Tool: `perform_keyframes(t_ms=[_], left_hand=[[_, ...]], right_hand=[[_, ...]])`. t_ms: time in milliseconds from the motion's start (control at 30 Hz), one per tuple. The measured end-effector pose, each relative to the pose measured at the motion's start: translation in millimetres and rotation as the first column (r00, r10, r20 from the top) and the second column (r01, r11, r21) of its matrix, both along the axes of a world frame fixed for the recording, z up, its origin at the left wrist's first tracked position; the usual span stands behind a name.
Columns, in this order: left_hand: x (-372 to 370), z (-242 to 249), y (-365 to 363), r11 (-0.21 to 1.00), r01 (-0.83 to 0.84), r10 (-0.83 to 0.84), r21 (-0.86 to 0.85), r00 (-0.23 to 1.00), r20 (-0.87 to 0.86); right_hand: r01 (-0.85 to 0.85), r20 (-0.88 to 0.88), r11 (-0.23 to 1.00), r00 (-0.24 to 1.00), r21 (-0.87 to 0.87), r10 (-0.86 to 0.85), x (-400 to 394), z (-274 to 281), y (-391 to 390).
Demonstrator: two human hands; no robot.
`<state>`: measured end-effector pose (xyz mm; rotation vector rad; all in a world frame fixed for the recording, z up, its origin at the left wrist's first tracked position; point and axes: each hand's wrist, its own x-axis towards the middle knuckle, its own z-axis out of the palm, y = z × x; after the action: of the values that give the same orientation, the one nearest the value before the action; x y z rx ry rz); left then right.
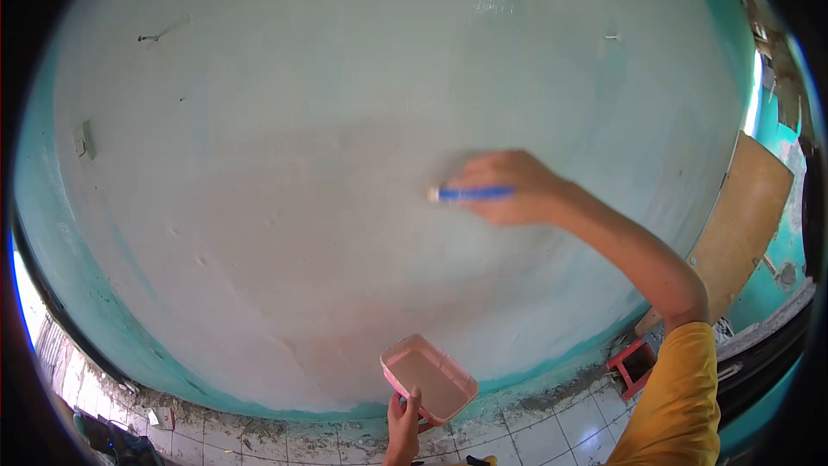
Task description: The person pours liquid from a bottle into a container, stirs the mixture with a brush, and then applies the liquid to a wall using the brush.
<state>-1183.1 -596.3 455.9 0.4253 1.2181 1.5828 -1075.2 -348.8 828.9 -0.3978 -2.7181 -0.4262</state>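
My right hand [513,181] is closed around the blue handle of a paintbrush [476,193], held level in front of the wall. The brush's pale tip points left, right at the wall surface. Low in the view, my left hand [402,425] grips a pink plastic tub [473,390] by its near left side, thumb up against the rim. Greyish-white paint [424,373] lies inside the tub, which tilts toward me. The large wall [345,233] wears a pale coat, with teal showing along its borders and faintly through in patches.
A red stool [634,368] stands at the lower right, near a leaning brown board [749,216]. Dirty white tiles [535,444] run along the wall's foot. A switch plate [84,141] sits on the left of the wall; a dark bag-like thing [116,444] lies bottom left.
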Motion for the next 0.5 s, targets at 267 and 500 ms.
perform_keyframes(t_ms=[267,500], left_hand=[[3.6,-2.2,0.9,0.999,-0.036,0.035,0.005,0.999,0.040],[6.9,0.2,0.3,0.999,-0.050,0.050,0.005,0.997,0.057]], right_hand=[[0.213,-0.582,0.812,0.792,0.543,0.182,-16.2,167.3,27.6],[0.053,-0.334,0.809,0.925,0.586,0.182,-26.5,25.5,15.5]])
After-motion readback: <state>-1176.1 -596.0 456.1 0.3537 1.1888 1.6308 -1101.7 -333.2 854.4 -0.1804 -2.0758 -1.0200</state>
